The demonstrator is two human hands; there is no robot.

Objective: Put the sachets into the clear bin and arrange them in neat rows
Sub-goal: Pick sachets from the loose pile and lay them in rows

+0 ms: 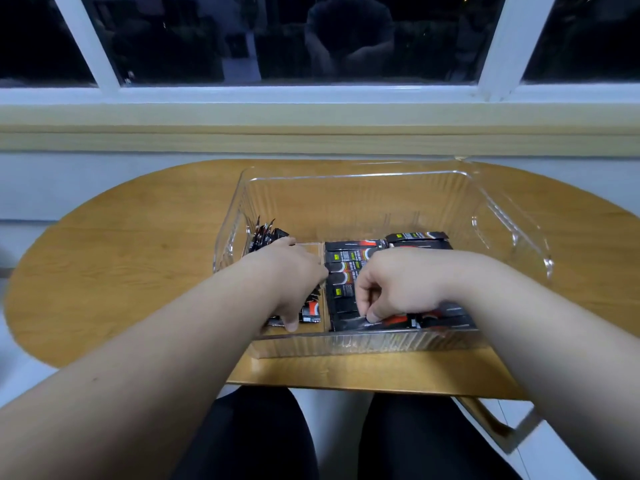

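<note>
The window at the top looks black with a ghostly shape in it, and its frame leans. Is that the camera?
Head view: the window glass is dark, so it mirrors the room as a dim reflection; the wide-angle lens splays the white frame bars outward; the clear bin catches small glints along its rim.

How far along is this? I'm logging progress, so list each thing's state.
clear bin: upright, open, partly filled.
right sachets: flat, rowed.
left sachets: on edge, leaning.
near sachet: pinched by right hand.
left hand: over left sachets, grip unclear.
table: bears the bin.
</note>
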